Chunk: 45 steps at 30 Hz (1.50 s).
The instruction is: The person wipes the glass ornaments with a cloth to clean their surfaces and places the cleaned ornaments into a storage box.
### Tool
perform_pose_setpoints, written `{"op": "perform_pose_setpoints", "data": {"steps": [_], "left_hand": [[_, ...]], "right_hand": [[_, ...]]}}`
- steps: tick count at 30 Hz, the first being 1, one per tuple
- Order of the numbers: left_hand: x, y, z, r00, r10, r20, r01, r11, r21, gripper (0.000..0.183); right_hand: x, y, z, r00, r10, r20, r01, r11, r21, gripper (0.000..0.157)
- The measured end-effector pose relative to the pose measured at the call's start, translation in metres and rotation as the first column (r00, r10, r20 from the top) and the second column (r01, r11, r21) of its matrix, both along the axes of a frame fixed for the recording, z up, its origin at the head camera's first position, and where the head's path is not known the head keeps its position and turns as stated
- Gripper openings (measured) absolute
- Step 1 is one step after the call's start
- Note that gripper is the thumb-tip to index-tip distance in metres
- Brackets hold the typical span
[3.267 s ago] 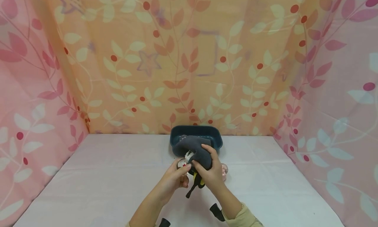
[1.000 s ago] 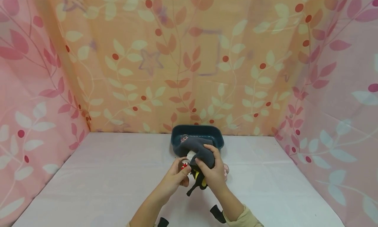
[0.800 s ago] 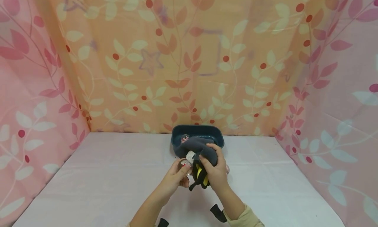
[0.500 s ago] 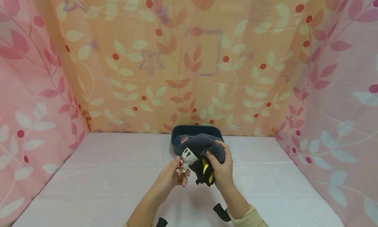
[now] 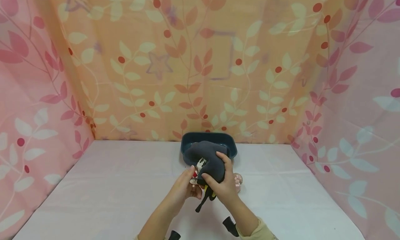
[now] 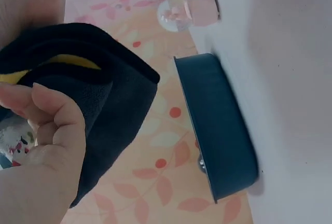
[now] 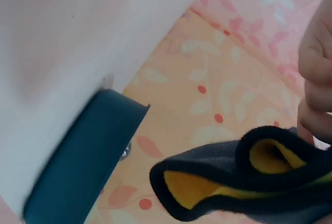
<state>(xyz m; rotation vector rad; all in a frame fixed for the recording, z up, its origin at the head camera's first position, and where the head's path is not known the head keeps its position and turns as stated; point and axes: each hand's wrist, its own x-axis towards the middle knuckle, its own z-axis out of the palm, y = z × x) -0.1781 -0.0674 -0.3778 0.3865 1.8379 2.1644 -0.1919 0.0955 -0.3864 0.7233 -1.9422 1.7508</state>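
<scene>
From the far left, past a pink leafy drape (image 5: 18, 83) and over the white table (image 5: 93, 191), straight to the left hand (image 5: 179, 191)! Clamped there between curled fingers and thumb: a small glass ornament (image 6: 16, 143), clear, flecked with red, mostly covered from the head view. On rightward, to the dark teal tray (image 5: 232, 140), standing on the table before the orange drape (image 5: 131, 73), with a shiny rounded thing (image 6: 202, 163) just peeping over the rim (too little on show to name). Now, held up nearer the camera: a grey cloth (image 5: 215, 168), dark-edged, yellow inside, bunched and right beside the ornament, contact hard to tell. Firmly gripped, too, by the right hand (image 5: 225, 188), thumb on the near face, fingers round the far side! And just beyond, upright on the table, a pink globe (image 5: 238, 179) with a clear dome.
</scene>
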Motion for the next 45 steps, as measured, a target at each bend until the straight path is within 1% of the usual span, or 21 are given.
{"op": "perform_pose_setpoints", "data": {"steps": [3,5,7,9,11,14,17,18,22,25,27,30,33,35,37,40,41,43,45], "left_hand": [[0.001,0.002,0.001,1.000,0.003,0.031,-0.003,1.000,-0.005,0.050],[0.002,0.003,0.001,0.999,0.000,0.051,0.000,1.000,0.007,0.049],[0.002,0.003,0.002,0.998,-0.008,0.055,0.007,1.000,0.024,0.048],[0.003,0.003,0.001,0.999,-0.006,0.032,0.006,1.000,0.016,0.049],[0.003,0.003,0.000,1.000,0.007,0.001,-0.007,1.000,-0.002,0.052],[0.002,0.003,-0.001,0.997,0.055,-0.049,-0.058,0.997,-0.049,0.056],[0.001,0.004,-0.002,0.993,0.101,-0.062,-0.105,0.992,-0.065,0.054],[0.001,0.004,-0.003,0.992,0.114,-0.063,-0.118,0.991,-0.067,0.054],[0.000,0.004,-0.003,0.990,0.130,-0.052,-0.133,0.990,-0.056,0.053],[0.000,0.004,-0.003,0.990,0.133,-0.048,-0.136,0.989,-0.054,0.054],[0.000,0.003,-0.003,0.991,0.129,-0.046,-0.131,0.990,-0.053,0.055],[0.000,0.002,-0.002,0.993,0.108,-0.045,-0.110,0.993,-0.035,0.052],[0.000,0.001,-0.001,0.997,0.070,-0.046,-0.070,0.998,-0.006,0.052],[0.000,0.001,0.000,0.998,0.053,-0.041,-0.052,0.999,0.014,0.055],[-0.001,0.000,0.000,0.999,0.045,-0.027,-0.044,0.999,0.030,0.058],[-0.001,0.000,0.001,0.999,0.039,0.008,-0.039,0.997,0.067,0.058],[-0.001,0.000,0.001,0.999,0.033,0.017,-0.034,0.996,0.077,0.058],[-0.001,0.000,0.001,0.999,0.018,0.027,-0.021,0.995,0.100,0.057],[-0.001,0.000,0.001,1.000,0.004,0.026,-0.007,0.994,0.111,0.058]], "right_hand": [[0.000,-0.001,0.000,0.999,-0.050,0.010,0.050,0.999,-0.006,0.060],[0.001,-0.001,-0.001,0.997,-0.072,-0.006,0.072,0.997,-0.017,0.058],[0.001,-0.001,-0.001,0.996,-0.084,-0.033,0.083,0.996,-0.026,0.057],[0.001,-0.001,-0.002,0.994,-0.092,-0.058,0.089,0.995,-0.039,0.057],[0.000,-0.001,-0.002,0.989,-0.123,-0.078,0.120,0.992,-0.046,0.056],[-0.001,0.000,-0.002,0.979,-0.180,-0.093,0.176,0.983,-0.054,0.053],[-0.002,0.001,-0.003,0.970,-0.224,-0.095,0.219,0.974,-0.057,0.051],[-0.003,0.001,-0.003,0.969,-0.226,-0.096,0.221,0.973,-0.060,0.050],[-0.004,0.001,-0.003,0.971,-0.220,-0.098,0.213,0.974,-0.075,0.049],[-0.005,0.002,-0.002,0.979,-0.180,-0.096,0.170,0.980,-0.100,0.048],[-0.005,0.004,-0.001,0.985,-0.153,-0.077,0.144,0.983,-0.118,0.046],[-0.007,0.007,0.001,0.993,-0.121,0.003,0.120,0.978,-0.170,0.045],[-0.009,0.013,0.003,0.988,-0.124,0.089,0.141,0.963,-0.229,0.044],[-0.009,0.016,0.004,0.985,-0.118,0.127,0.148,0.951,-0.270,0.045],[-0.009,0.018,0.005,0.983,-0.113,0.144,0.153,0.942,-0.300,0.047],[-0.007,0.020,0.004,0.987,-0.097,0.130,0.136,0.932,-0.335,0.050],[-0.006,0.020,0.004,0.989,-0.093,0.116,0.127,0.933,-0.336,0.051],[-0.005,0.019,0.002,0.993,-0.096,0.070,0.113,0.948,-0.297,0.054],[-0.003,0.017,0.000,0.996,-0.094,0.008,0.093,0.970,-0.223,0.057]]}}
